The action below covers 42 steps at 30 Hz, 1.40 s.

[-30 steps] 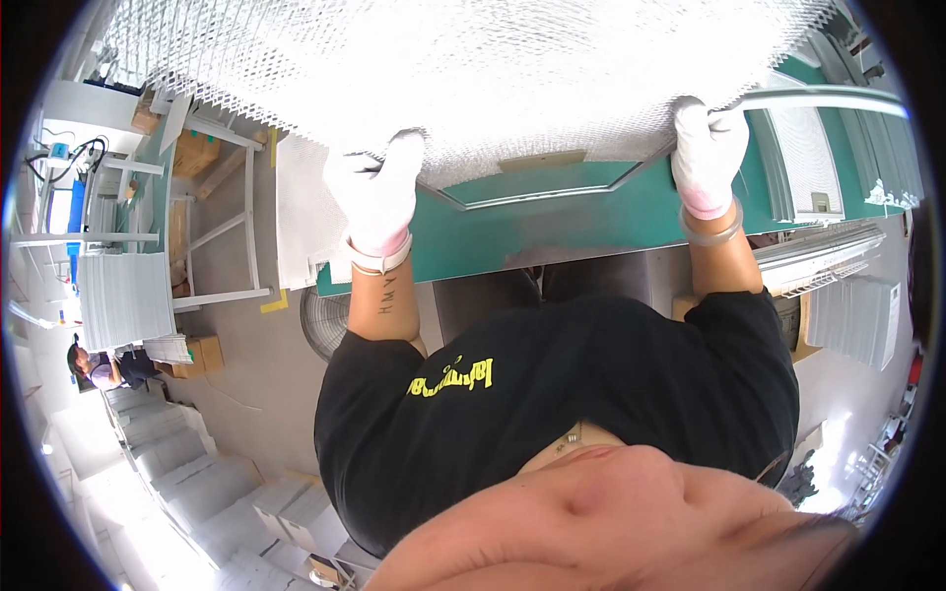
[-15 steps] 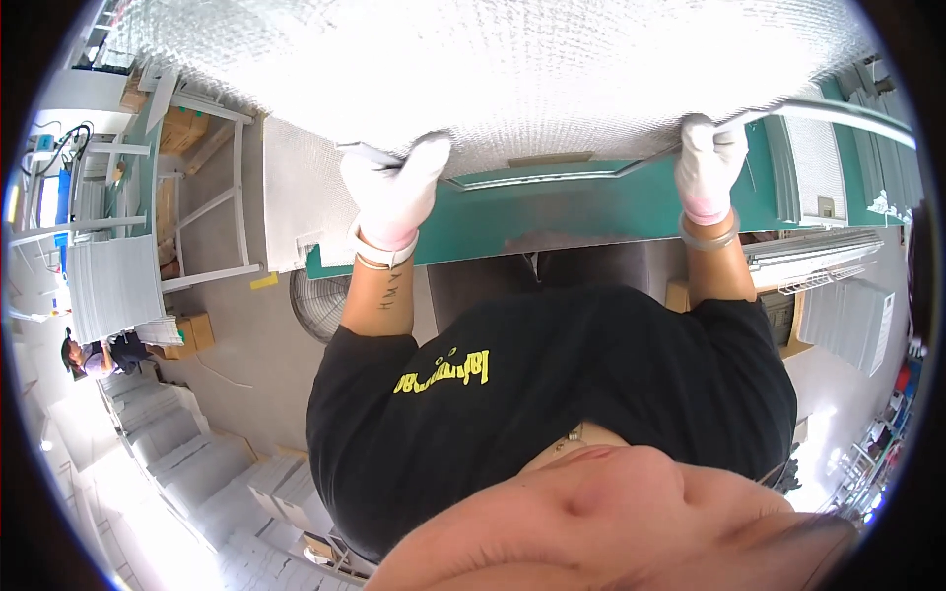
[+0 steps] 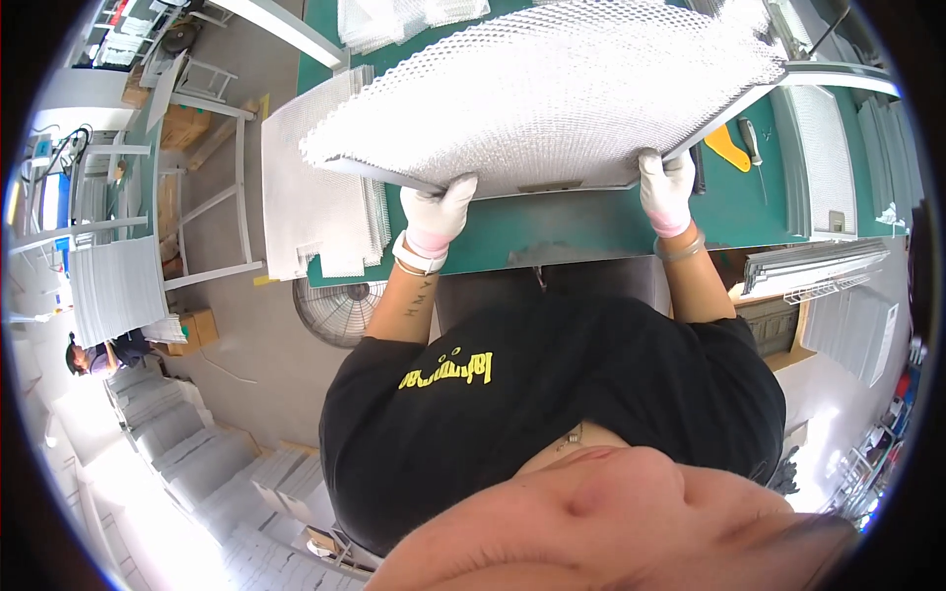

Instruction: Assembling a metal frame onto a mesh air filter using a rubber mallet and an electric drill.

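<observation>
A framed silvery metal mesh filter panel [image 3: 557, 103] is held tilted over a green-topped workbench [image 3: 581, 231]. My left hand [image 3: 437, 217], in a white glove, grips the left part of its near frame edge. My right hand [image 3: 668, 192], gloved too, is closed on the frame at the right. Beside the right hand lie a yellow flat piece [image 3: 726, 150], a screwdriver [image 3: 752, 143] and a dark tool partly covered by that hand. Left of the panel is a stack of mesh sheets [image 3: 313, 182].
More mesh sheets [image 3: 394, 22] lie at the bench's far side. At the right stand framed filter panels [image 3: 828, 163] and grey strips [image 3: 882, 148]. A floor fan [image 3: 335, 310] sits below the bench's left corner. White racks [image 3: 236, 192] and another person [image 3: 94, 357] are farther left.
The panel has come down and tilted away from me, uncovering the bench's far side and the tools at right. My hands have moved closer together, still gripping the frame.
</observation>
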{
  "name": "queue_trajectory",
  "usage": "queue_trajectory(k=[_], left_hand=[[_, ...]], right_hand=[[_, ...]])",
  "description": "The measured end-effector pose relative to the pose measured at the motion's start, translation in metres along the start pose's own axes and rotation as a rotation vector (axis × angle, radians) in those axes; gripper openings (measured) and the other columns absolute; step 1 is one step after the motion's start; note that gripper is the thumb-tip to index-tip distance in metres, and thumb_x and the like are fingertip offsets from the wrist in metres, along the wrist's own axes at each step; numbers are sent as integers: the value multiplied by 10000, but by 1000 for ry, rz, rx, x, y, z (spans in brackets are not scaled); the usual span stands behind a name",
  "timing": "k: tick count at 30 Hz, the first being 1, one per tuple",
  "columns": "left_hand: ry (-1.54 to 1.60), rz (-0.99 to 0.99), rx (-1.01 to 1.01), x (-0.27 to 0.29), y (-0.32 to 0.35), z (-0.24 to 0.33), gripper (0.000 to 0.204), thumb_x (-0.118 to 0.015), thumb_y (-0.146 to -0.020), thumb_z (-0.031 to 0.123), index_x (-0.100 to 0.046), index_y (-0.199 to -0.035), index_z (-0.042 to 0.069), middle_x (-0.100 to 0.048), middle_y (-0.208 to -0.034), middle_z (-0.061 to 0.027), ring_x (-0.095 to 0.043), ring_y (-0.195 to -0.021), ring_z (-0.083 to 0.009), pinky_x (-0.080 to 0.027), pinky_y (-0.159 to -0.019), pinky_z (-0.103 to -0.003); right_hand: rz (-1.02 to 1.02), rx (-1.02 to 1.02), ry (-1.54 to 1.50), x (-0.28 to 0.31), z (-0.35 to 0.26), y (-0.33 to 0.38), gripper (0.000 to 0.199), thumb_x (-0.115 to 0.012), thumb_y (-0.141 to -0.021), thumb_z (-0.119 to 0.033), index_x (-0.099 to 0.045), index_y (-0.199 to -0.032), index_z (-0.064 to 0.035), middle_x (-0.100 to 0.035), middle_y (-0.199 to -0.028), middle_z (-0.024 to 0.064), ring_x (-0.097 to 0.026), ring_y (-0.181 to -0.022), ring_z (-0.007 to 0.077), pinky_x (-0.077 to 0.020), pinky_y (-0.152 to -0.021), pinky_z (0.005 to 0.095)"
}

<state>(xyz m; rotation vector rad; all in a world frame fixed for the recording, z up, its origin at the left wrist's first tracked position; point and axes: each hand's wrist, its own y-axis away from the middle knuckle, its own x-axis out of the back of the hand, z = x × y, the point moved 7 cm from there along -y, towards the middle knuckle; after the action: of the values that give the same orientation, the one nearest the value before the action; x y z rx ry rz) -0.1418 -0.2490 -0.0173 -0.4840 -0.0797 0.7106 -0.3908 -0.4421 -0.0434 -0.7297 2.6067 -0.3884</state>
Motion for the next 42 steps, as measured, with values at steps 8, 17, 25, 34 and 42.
queue_trajectory(k=[8, 17, 25, 34, 42], left_hand=[[-42, -68, 43, 2, -2, -4, 323, -746, -829, 24, -640, -1128, -39, -696, -1020, -84, -647, -910, -153, -519, -830, -300], [-53, -56, -141, 2, -53, 115, 343, -714, -820, 67, -616, -1137, -19, -658, -970, -37, -607, -859, -131, -497, -789, -268], [-139, 17, -331, -2, -77, 140, 121, -570, -878, 16, -644, -973, 6, -601, -916, -35, -525, -814, -108, -427, -757, -241], [-42, -5, -335, 2, -83, 131, 162, -553, -877, 9, -622, -1024, -1, -596, -943, -31, -503, -817, -99, -416, -761, -229], [-52, -6, -335, -2, -81, 131, 162, -535, -878, -10, -605, -1023, 1, -591, -947, -27, -490, -813, -89, -407, -760, -210]], right_hand=[[10, -65, 51, -3, -3, -3, 293, -585, -965, -45, -557, -1246, 34, -650, -1130, 39, -583, -990, 101, -469, -893, 267], [-102, 235, 209, -18, -127, -54, 229, -575, -926, -23, -592, -1150, 21, -644, -1032, 9, -566, -913, 74, -459, -835, 238], [67, 492, 417, -47, -167, -60, 200, -629, -915, -44, -611, -1107, 9, -644, -950, 25, -561, -862, 80, -463, -776, 248], [13, 363, 248, -38, -159, -69, 120, -667, -886, -51, -648, -993, -2, -626, -814, -16, -532, -734, 68, -448, -687, 225], [210, 472, 505, -47, -167, -67, 94, -679, -895, -89, -650, -930, -6, -590, -719, -12, -505, -668, 66, -433, -616, 227]])
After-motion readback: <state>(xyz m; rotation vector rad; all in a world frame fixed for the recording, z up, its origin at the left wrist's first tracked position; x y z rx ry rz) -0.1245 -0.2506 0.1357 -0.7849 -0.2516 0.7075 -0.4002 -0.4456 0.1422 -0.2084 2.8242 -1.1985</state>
